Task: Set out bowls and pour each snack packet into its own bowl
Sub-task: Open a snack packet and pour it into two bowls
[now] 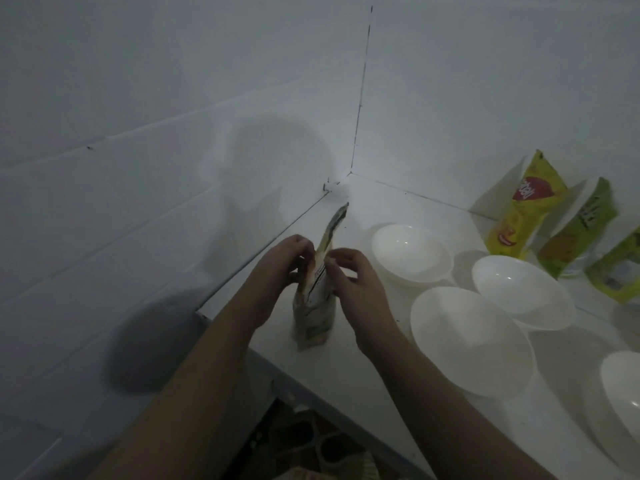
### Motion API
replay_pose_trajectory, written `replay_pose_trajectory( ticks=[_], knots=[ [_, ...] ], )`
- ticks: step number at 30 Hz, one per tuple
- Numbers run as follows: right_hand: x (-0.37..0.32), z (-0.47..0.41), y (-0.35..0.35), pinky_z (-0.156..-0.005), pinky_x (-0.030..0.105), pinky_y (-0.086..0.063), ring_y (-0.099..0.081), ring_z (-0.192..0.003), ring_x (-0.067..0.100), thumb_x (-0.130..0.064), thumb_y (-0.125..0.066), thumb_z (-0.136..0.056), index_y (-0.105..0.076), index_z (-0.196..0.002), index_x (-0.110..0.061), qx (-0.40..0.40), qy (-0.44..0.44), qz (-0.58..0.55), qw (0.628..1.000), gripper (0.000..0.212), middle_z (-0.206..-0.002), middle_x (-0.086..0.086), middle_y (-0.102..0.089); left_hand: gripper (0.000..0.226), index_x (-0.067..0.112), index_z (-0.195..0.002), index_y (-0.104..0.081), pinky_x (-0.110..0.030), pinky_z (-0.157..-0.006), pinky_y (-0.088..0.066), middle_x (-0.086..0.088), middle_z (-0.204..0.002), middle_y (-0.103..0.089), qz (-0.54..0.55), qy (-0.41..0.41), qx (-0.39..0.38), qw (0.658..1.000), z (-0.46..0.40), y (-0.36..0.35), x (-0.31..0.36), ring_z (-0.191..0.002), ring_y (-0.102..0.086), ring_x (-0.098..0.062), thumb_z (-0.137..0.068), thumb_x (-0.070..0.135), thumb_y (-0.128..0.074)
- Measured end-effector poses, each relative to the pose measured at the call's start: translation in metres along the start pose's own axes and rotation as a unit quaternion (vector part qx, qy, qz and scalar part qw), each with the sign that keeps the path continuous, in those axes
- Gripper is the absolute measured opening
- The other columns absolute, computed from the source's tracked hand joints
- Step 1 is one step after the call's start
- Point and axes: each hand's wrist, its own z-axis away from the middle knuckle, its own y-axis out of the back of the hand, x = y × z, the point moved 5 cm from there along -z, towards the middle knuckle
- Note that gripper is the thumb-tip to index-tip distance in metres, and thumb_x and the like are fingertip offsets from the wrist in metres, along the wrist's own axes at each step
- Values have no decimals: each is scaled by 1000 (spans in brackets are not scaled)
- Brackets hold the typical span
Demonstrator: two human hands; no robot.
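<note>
Both your hands, left hand (277, 271) and right hand (353, 289), pinch the snack packet (317, 299) upright on the tabletop (381, 375); looks unopened, too dim though.

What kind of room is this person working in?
Probably a home kitchen corner. A white counter meets tiled walls, white bowls are set out on it, and snack packets lean against the wall while both hands grip another packet.

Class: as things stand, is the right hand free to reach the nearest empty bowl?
Probably not yet: the right hand pinches the packet with the left hand. The bowl lies unobstructed beside it.
</note>
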Motion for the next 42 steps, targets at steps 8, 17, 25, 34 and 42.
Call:
replay_pose_trajectory(
  ticks=[8, 17, 25, 34, 42],
  knots=[
    [-31, -21, 2, -88, 42, -57, -69, -96, 23, -30, -50, -98, -64, -106, -22, -51, -1, -28, 998, 18, -101, 7, -70, 37, 23, -68, -51, -32, -75, -44, 6, -65, -49, -59, 2, 14, 998, -18, -7, 29, -66, -48, -13, -100, 39, -43],
    [-44, -34, -3, -88, 38, -51, -64, -90, 18, -34, -34, -105, -55, -106, -8, -137, -26, -54, 989, 33, -96, 2, -66, 34, 26, -73, -58, -25, -69, -42, 10, -70, -56, -103, -19, 54, 993, -24, -11, 42, -71, -54, -7, -100, 41, -43],
    [-52, -42, -3, -77, 23, -51, -63, -79, 1, -35, -35, -105, -55, -99, -14, -163, -10, -86, 983, 30, -92, -6, -62, 30, 24, -76, -49, -18, -63, -36, 5, -72, -50, -194, -87, 55, 976, -31, -14, 54, -68, -48, -7, -103, 24, -37],
    [-58, -47, 13, -77, 44, -56, -51, -78, 21, -24, -39, -101, -45, -89, 0, -96, 68, 93, 989, 27, -82, 12, -48, 32, 17, -66, -42, -16, -56, -33, 3, -62, -38, -186, -147, 91, 967, -31, -7, 46, -57, -36, -5, -98, 15, -45],
    [-81, -38, 40, -67, 50, -52, -55, -72, 30, -14, -40, -98, -51, -87, -2, 37, 199, 313, 928, 19, -75, 11, -55, 33, 16, -62, -43, -17, -50, -27, 4, -56, -37, -263, -195, 118, 938, -21, 21, 55, -54, -34, -6, -95, 13, -48]
  ],
)
